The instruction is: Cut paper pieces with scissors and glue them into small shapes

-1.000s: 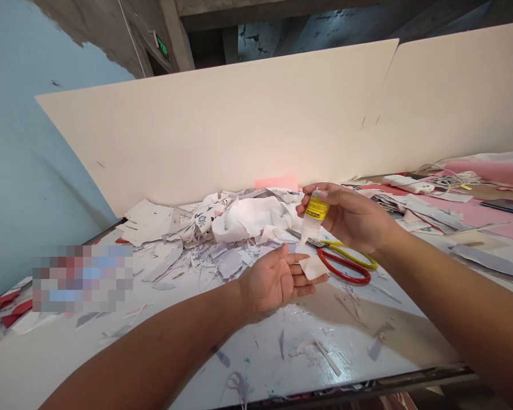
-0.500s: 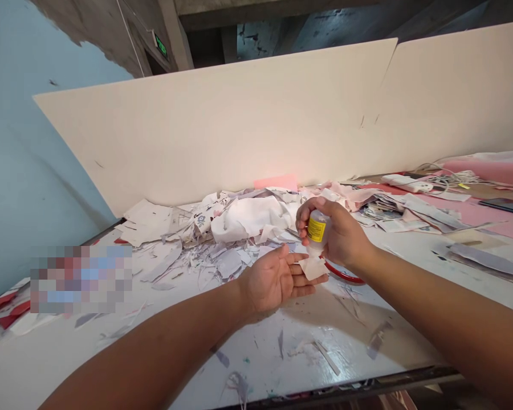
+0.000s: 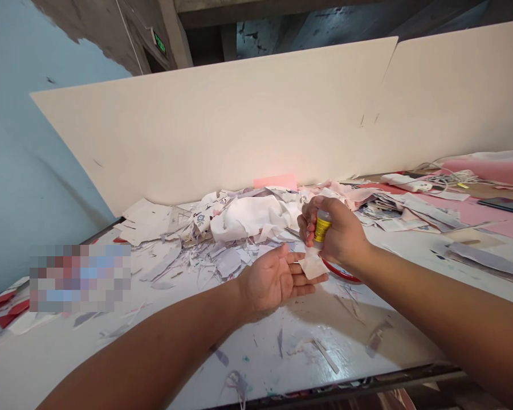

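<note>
Yellow bottle label [image 3: 322, 229], probably illegible

Well behind the fingers [image 3: 301, 277], two bare, smooth forearms [image 3: 154, 341] widen toward the lower corners of the view from narrow wrists. The left hand [image 3: 267, 279] shows a creased palm, the right hand [image 3: 342, 233] a rounded back.

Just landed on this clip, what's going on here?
The person's right hand grips a yellow-labelled squeeze bottle upside down, its nozzle pointing at a small piece of white paper. The paper lies across the fingers of the open, palm-up left hand. Behind them, paper scraps are heaped on a white table, and red scissor handles show beneath the right hand.
</note>
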`<state>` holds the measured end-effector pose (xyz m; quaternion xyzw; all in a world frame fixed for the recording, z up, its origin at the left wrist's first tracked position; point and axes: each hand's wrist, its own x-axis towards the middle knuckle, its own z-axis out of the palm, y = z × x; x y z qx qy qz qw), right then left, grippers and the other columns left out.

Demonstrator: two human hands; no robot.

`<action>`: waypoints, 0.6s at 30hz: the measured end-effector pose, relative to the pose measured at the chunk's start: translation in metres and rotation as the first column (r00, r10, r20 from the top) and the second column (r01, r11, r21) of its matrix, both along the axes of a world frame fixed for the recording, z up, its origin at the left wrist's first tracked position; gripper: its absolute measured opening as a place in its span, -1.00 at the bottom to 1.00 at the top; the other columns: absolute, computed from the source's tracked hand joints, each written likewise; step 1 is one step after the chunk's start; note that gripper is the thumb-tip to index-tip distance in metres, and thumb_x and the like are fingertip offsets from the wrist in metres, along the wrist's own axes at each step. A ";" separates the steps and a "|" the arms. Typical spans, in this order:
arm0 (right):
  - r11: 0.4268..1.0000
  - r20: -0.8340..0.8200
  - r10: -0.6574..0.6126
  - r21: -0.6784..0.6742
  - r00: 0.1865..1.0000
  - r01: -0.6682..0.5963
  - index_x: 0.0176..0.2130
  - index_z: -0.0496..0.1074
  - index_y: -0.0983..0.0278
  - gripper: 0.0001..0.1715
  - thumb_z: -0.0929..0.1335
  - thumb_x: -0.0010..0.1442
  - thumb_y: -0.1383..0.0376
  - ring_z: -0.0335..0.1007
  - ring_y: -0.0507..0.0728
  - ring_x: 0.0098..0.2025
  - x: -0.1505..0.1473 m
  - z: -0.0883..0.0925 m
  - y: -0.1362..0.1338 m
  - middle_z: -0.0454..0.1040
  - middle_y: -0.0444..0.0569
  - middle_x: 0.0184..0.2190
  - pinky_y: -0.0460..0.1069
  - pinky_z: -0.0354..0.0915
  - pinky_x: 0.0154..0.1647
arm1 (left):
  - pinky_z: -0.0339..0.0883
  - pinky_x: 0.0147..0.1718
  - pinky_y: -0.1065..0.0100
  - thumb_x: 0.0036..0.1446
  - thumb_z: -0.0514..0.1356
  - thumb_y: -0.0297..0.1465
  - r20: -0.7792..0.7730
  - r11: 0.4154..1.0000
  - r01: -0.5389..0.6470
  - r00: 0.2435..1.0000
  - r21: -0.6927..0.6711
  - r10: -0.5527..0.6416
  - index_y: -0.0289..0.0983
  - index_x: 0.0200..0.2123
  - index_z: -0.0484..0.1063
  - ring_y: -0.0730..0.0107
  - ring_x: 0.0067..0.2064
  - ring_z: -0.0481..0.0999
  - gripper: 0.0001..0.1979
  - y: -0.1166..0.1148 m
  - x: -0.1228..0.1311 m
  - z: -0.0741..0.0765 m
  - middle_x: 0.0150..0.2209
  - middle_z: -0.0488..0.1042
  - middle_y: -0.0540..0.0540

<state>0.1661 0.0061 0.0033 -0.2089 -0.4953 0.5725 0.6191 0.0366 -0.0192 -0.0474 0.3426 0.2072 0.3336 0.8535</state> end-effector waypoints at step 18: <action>0.968 0.055 0.250 -0.020 0.967 -0.249 -0.47 0.35 0.26 -0.88 0.33 0.03 0.25 0.33 0.01 -0.42 0.025 0.015 0.007 0.37 -0.14 -0.50 -0.11 0.27 -0.39 | -0.01 -0.01 0.14 0.07 -0.04 -0.15 0.009 1.000 -0.009 1.000 0.004 0.009 -0.43 -0.11 0.24 0.05 -0.01 0.32 -0.52 0.000 -0.001 -0.001 -0.08 0.36 -0.34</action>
